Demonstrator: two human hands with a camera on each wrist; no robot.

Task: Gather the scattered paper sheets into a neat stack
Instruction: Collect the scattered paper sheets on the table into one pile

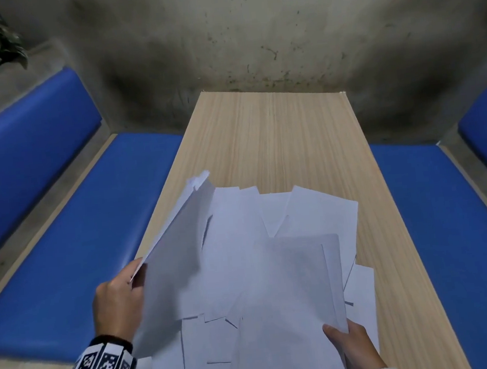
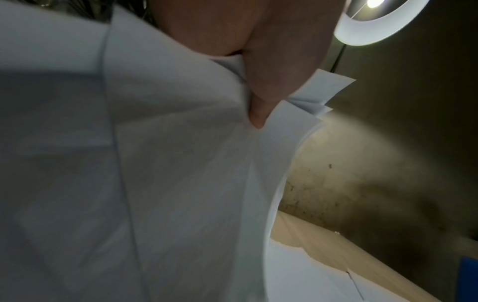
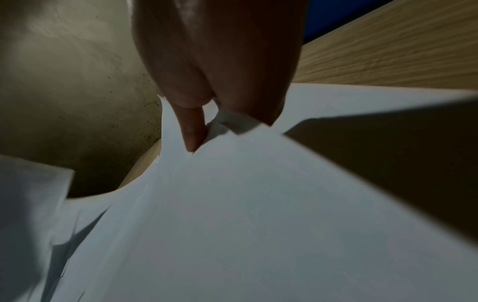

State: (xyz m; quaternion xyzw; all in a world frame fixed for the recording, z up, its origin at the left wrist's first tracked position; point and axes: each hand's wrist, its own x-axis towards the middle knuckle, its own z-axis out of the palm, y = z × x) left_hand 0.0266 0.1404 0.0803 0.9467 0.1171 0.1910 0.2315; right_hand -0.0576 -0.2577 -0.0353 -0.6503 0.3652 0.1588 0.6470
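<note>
The right hand (image 1: 352,348), lowest and nearest, pinches the near right corner of the overlapping paper sheets (image 1: 273,270), thumb on top. Across from it, the left hand (image 1: 118,301) grips the sheets' left edge, lifting that side up. Beyond both hands the sheets fan unevenly over the wooden bench (image 1: 276,134), flanked by blue seats (image 1: 74,249).
</note>
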